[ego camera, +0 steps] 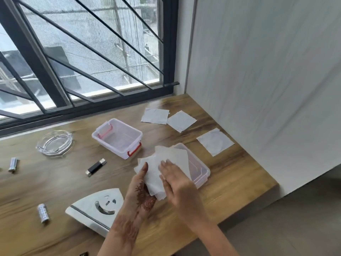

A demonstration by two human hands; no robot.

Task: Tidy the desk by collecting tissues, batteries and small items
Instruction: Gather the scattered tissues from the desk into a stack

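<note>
While I square the pile, step: collecting tissues, I judge; batteries and small items wait.
Left hand (142,189): grips the stack of white square paper tissues (173,156) at its near edge, thumb on top.
Right hand (173,180): lies flat on the stack, fingers straight, pressing.
Stack: partly over the clear plastic lid (201,172) on the wooden counter (230,182).
Loose: one white tissue by the wall (215,142); far tissue (155,116) and its neighbour (181,121) near the window.
Others: paired silver batteries (13,164), single silver battery (43,213), black USB stick (96,167).
Next move: probably lift my right hand, reach for the wall-side tissue and add it, while my left keeps the thin sheets from fanning; the clear plastic box with red latches (110,146) stands open nearby.
</note>
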